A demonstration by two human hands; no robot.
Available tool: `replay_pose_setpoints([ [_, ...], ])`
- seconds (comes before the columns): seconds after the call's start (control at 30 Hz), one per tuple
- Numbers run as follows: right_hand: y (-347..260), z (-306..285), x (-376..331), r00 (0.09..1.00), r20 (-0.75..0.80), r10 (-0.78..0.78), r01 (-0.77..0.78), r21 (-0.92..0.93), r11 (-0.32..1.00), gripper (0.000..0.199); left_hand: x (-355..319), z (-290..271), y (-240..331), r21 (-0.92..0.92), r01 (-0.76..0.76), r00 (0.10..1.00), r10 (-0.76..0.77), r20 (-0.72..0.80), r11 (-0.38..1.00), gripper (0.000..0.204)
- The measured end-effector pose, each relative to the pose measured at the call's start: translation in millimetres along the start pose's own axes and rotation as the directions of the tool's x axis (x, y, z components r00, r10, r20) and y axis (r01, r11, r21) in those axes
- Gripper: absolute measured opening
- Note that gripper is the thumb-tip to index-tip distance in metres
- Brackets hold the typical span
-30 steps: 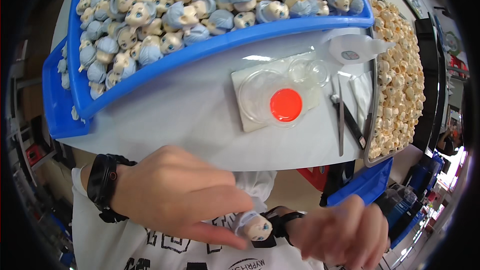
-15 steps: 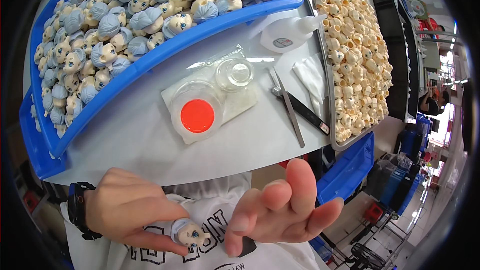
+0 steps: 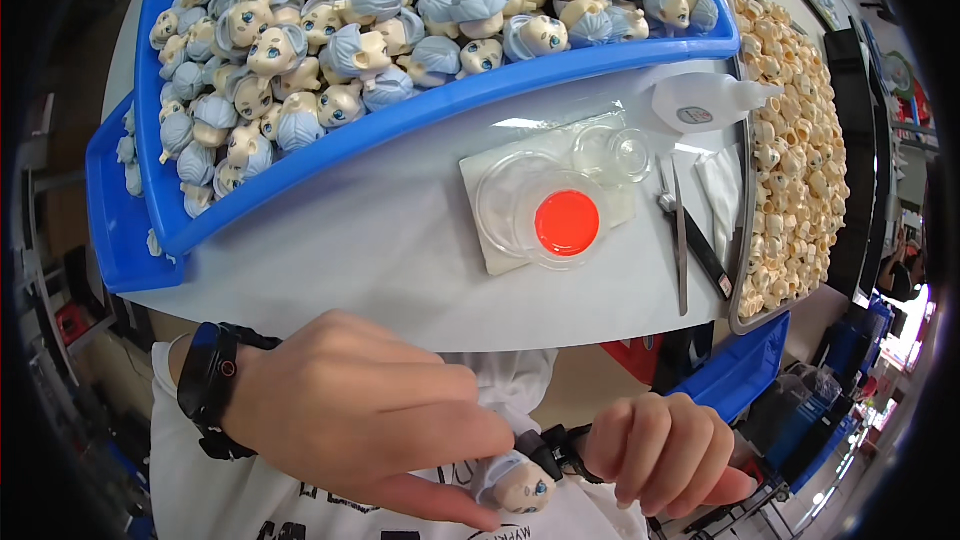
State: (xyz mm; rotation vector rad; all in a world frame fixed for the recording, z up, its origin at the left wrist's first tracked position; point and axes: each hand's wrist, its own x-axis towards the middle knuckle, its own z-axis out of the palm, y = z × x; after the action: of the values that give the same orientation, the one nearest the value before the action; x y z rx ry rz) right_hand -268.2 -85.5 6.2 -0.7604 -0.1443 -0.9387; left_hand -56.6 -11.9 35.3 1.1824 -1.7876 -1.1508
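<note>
My left hand [image 3: 370,415] pinches a small doll head [image 3: 522,488] between thumb and fingers, low in front of my shirt. The head has blue-grey moulded hair, a pale face and blue eyes, and its face is turned to the right. My right hand [image 3: 660,450] is close by on the right, fingers curled downward. A black object [image 3: 545,452] spans the gap between the doll head and the right hand's near side. It seems to be in that hand's grip, but its kind is unclear. A black watch [image 3: 210,375] sits on my left wrist.
A blue bin [image 3: 400,118] of similar doll heads fills the far left. On the white table [image 3: 330,250] are a clear cup of red-orange material [image 3: 567,222], a squeeze bottle [image 3: 700,103], tweezers [image 3: 681,250] and a black-handled tool [image 3: 708,258]. A metal tray [image 3: 742,280] holds pale face parts.
The right hand, earlier spread with its palm showing, has turned over and curled beside the doll head. The left hand has shifted right with the head. The whole view has swung, moving the table rightward.
</note>
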Motion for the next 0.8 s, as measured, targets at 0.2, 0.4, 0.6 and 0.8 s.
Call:
replay_pose_setpoints([
  [0.2,-1.3,-3.0,-0.3,0.994,0.041,0.097,-0.089,-0.157,0.984,0.036,-2.7,1.1,-1.1,0.054,0.007,0.999,-0.005,-0.044,0.999,0.033],
  [0.4,2.4,10.8,-2.1,0.991,-0.113,0.071,-0.098,-0.256,0.962,0.025,-1.2,3.5,-2.6,-0.061,-0.064,0.989,0.055,-0.137,0.996,0.035],
  [0.6,12.4,13.8,-7.6,0.965,-0.259,-0.048,-0.029,-0.285,0.958,0.028,-0.9,2.0,0.2,-0.061,-0.014,0.994,0.008,-0.107,0.998,0.037],
  [0.8,11.5,13.4,-10.5,0.978,-0.206,-0.036,-0.051,-0.401,0.915,0.037,-0.7,4.2,-1.4,-0.075,-0.026,0.993,0.017,-0.116,0.997,0.039],
])
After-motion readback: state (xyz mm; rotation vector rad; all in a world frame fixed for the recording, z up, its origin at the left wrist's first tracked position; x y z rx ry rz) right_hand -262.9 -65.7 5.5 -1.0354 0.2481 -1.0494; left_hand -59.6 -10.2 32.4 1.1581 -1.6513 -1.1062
